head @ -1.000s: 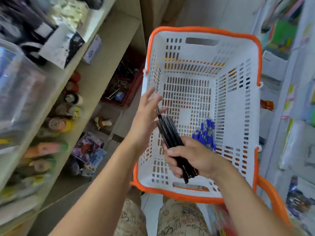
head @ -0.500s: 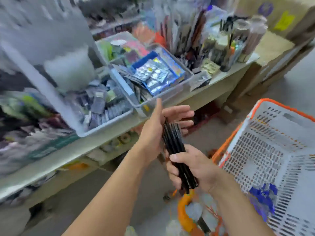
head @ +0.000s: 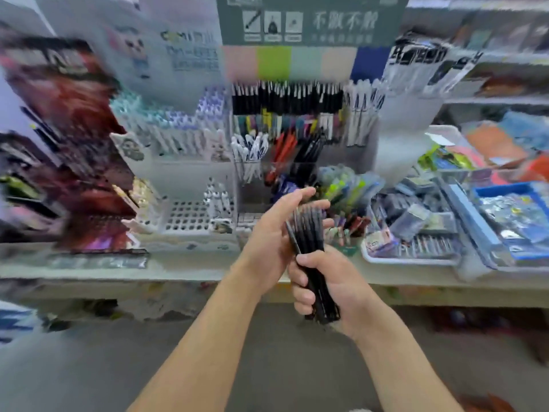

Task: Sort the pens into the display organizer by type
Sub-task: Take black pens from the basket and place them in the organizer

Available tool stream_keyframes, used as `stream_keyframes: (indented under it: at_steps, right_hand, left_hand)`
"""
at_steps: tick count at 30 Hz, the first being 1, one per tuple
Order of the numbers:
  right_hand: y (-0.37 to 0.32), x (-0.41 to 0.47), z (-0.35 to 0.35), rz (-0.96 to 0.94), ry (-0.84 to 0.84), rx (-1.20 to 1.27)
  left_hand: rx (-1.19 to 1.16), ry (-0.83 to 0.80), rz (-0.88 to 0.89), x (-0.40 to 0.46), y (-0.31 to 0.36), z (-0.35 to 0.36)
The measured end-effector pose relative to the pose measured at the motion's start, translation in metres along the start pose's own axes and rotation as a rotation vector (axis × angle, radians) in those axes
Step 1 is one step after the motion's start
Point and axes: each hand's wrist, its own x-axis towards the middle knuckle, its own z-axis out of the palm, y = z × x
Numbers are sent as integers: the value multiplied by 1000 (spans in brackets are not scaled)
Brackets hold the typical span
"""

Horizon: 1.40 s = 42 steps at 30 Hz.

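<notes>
My right hand (head: 329, 288) grips the lower half of a bundle of black pens (head: 310, 230), held upright in front of the counter. The palm and straight fingers of my left hand (head: 277, 233) lie against the left side of the bundle's upper ends. Behind the hands stands the tiered pen display organizer (head: 285, 126), with rows of black, white, red and mixed-colour pens in its compartments. The frame is blurred by head motion.
A white perforated holder (head: 193, 215) with a few pens stands left of the hands on the counter (head: 184, 272). Trays of packaged stationery (head: 421, 233) and a blue bin (head: 511, 215) fill the counter's right side. Blurred packaged goods (head: 71, 138) hang at the left.
The view has swung from the orange-rimmed white basket up to the counter and pen display. The bundle of black pens stays in my right hand, my left hand still alongside it.
</notes>
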Motion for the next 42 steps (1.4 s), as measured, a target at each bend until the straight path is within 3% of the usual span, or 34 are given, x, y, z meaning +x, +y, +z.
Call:
stream_keyframes:
  at_steps: [5, 8, 11, 13, 18, 24, 32, 36, 39, 41, 42]
  right_hand:
    - [-15, 27, 9, -2, 38, -106]
    - [-29, 46, 3, -48, 153, -202]
    - [-49, 73, -11, -115, 283, -547]
    - [-62, 88, -19, -67, 300, -790]
    - [-107, 102, -41, 54, 249, -1084]
    - [-135, 115, -45, 3, 183, -867]
    - [-141, 112, -43, 23, 107, -472]
    - [-144, 104, -38, 37, 39, -196]
    - [-148, 92, -28, -72, 257, -526]
    - [-156, 86, -25, -218, 538, -844]
    - [-161, 83, -26, -298, 659, -881]
  left_hand:
    - [47, 149, 29, 27, 6, -12]
    - [88, 167, -31, 47, 7, -11]
    - [141, 190, -202, 62, 1, -4]
    - [21, 241, -266, 74, -3, 4]
    - [-200, 339, -261, 105, 1, 29]
    - [17, 381, -79, 134, 24, 36]
    - [224, 310, -59, 145, 41, 27]
    - [186, 313, -64, 146, 48, 19]
    - [127, 239, -103, 143, 51, 18]
    - [79, 172, -114, 140, 52, 16]
    - [76, 127, -123, 140, 52, 15]
